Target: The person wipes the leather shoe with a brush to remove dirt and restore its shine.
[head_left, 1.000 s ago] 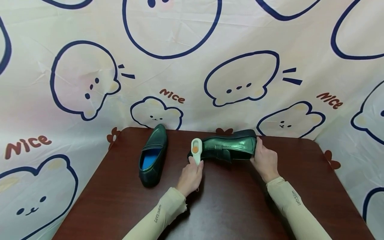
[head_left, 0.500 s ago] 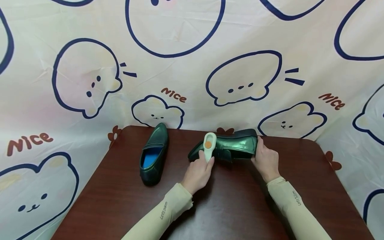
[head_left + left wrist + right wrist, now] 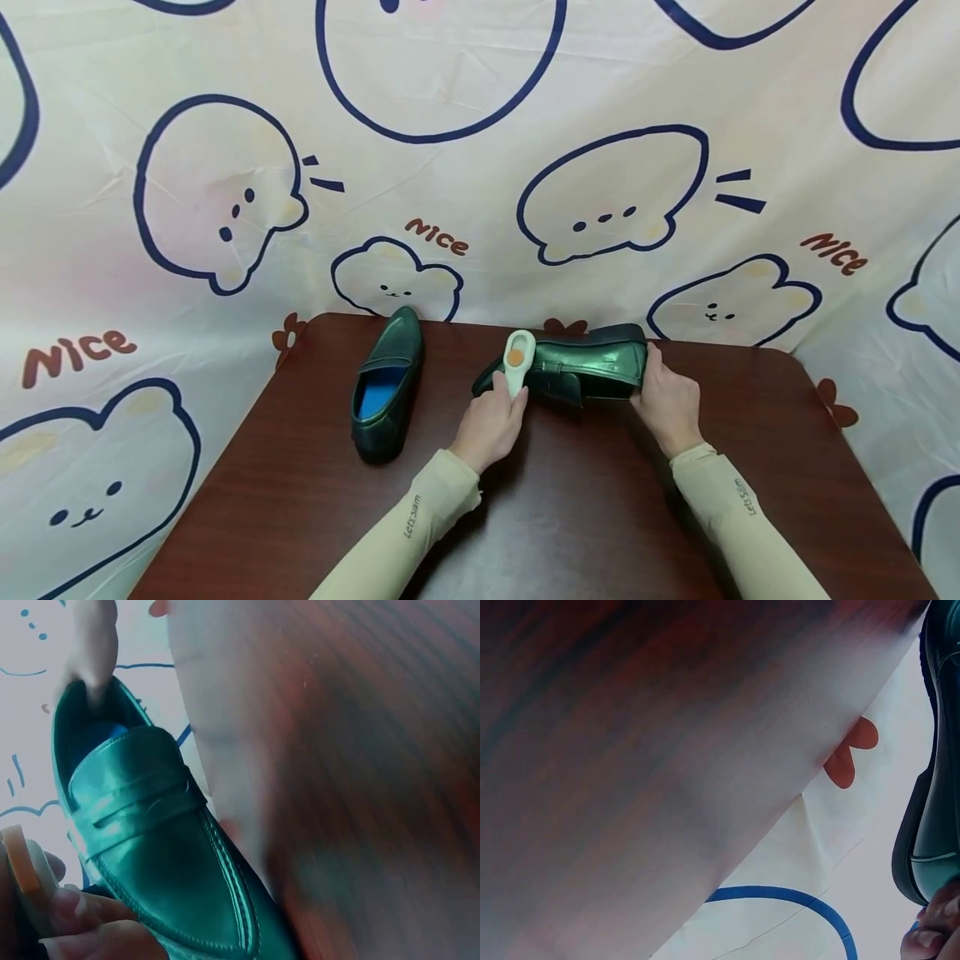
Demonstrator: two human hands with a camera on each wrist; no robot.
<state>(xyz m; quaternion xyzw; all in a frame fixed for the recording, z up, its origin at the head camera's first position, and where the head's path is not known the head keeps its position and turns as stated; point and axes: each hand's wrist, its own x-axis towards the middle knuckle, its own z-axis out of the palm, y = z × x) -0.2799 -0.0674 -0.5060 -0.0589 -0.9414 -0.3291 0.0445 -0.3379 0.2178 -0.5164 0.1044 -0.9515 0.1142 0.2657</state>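
A dark green loafer (image 3: 592, 360) is tipped onto its side, toe to the left, in the head view. My right hand (image 3: 670, 406) grips it by the heel; the left wrist view shows those fingers (image 3: 94, 656) reaching into the shoe's opening. My left hand (image 3: 489, 423) pinches the handle of a small white tool (image 3: 517, 358) with an oval head and an orange spot. That head overlaps the loafer's front part; its underside is hidden, so contact is unclear. In the right wrist view, the loafer's heel (image 3: 934, 874) shows beside the right fingertips.
Another green loafer (image 3: 386, 392) with a blue insole stands upright to the left, toe pointing away. The brown wooden table (image 3: 577, 500) ends at a printed cloth backdrop (image 3: 480, 192) behind the shoes.
My left hand has slid the white tool right along the loafer, from the toe toward the strap, then slightly back left. The right hand keeps its hold on the heel.
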